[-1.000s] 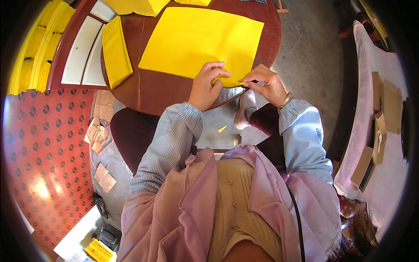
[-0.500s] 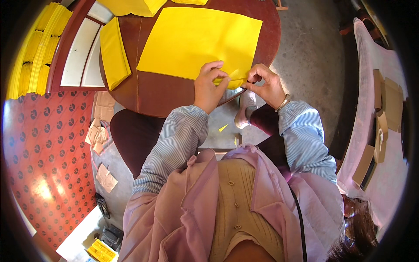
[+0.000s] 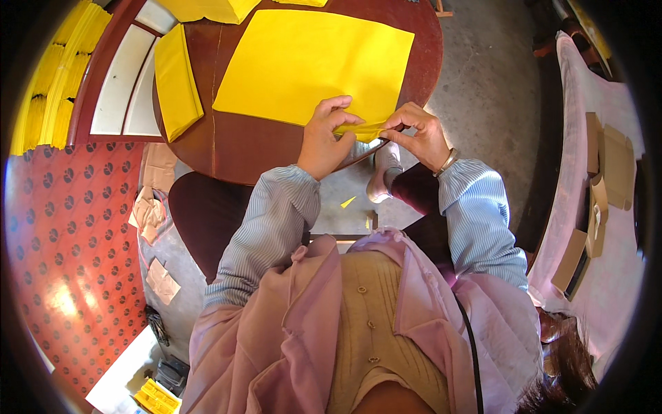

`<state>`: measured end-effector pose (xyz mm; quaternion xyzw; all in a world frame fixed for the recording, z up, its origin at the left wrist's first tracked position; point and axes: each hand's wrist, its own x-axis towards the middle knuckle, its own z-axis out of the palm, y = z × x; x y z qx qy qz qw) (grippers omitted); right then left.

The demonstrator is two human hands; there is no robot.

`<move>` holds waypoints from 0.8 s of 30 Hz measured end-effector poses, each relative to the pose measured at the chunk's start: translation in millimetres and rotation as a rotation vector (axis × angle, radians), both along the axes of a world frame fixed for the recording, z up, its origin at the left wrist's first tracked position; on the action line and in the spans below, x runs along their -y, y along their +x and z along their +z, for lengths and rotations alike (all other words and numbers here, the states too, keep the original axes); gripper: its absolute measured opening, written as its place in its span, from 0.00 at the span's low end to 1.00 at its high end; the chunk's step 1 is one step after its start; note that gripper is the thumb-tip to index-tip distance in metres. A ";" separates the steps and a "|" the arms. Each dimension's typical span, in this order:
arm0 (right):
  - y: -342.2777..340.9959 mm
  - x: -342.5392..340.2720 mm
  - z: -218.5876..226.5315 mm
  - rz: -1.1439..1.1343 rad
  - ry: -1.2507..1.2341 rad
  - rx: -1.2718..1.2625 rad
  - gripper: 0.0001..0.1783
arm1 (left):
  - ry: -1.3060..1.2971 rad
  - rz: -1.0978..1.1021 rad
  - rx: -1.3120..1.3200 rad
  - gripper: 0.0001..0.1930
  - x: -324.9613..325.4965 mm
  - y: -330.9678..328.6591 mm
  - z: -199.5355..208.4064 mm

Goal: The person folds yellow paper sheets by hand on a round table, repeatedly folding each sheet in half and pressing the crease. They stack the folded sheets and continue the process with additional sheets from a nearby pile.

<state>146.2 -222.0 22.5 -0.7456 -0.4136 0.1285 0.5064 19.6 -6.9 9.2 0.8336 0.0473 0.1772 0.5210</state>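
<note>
A large yellow sheet (image 3: 314, 65), stacked or single I cannot tell, lies on the dark red round table (image 3: 258, 148). Its near right corner hangs at the table's edge, creased and partly folded. My right hand (image 3: 422, 134) pinches that corner between thumb and forefinger. Just left of it, my left hand (image 3: 325, 138) hovers by the sheet's near edge with thumb and forefinger apart and nothing between them. A folded yellow stack (image 3: 178, 83) rests on the table's left side.
More yellow sheets (image 3: 207, 8) lie at the table's far side, and tall yellow stacks (image 3: 58, 76) stand far left. A small yellow scrap (image 3: 348, 202) is on the floor below my hands. Opened cardboard boxes (image 3: 596, 200) sit on a pale cloth at right.
My left hand has drawn slightly left and down, its thumb parting from the forefinger and the sheet. The right hand keeps its pinch at the corner. The whole view has shifted a little.
</note>
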 end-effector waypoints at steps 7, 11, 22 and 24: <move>-6.5 -1.9 -0.7 -0.046 0.043 -0.056 0.10 | 0.059 0.126 -0.030 0.08 13.6 2.0 -0.3; -8.1 -1.3 -0.7 -0.045 0.058 -0.019 0.10 | -0.051 0.152 -0.031 0.08 11.7 3.6 -1.4; -4.1 -1.0 -0.8 -0.017 0.030 0.021 0.08 | -0.010 0.018 -0.009 0.11 -0.9 0.6 -1.3; -5.2 -1.7 -0.6 -0.036 0.028 0.005 0.08 | 0.075 0.001 0.027 0.11 -0.4 -0.4 -0.8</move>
